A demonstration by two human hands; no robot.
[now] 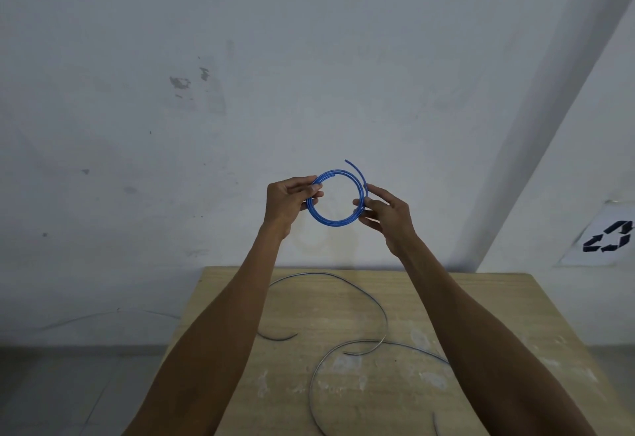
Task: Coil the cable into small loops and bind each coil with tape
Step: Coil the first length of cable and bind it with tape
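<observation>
Head view, contents by size

1. Wall [240, 57]: pale, plastered, fills the far side of the scene; dark scuff marks [180, 82] left of centre. A lighter pillar [536, 147] runs up its right part.
2. Table [498, 315]: light wood top, smeared with pale patches, near and centre-right, its far edge against the wall.
3. Floor [68, 391]: grey, near left, beside the table.
4. Forearms: two, bare, reaching from the near edge over the table and up in front of the wall.
5. Paper sign [604, 236]: white sheet with a black recycling symbol, on the wall at far right, above the table's right corner.
6. Loose cables [364, 294]: thin, grey to bluish, lying in open curves on the table top between and under the forearms; one short curved piece [278, 337] lies near the left forearm.
7. Left hand [287, 203]: raised above the table, thumb and fingers pinching the left side of the coil.
8. Right hand [388, 217]: raised at the same height, thumb and fingers pinching the right side of the coil, forefinger extended upward beside the outer strand.
9. Blue cable [331, 221]: wound into a small round coil of several turns, held upright in the air between both hands, in front of the wall and well above the table. Tape cannot be made out on it.
10. Free end [354, 166]: a short blue tail curving out from the coil's top right, unheld at its tip
</observation>
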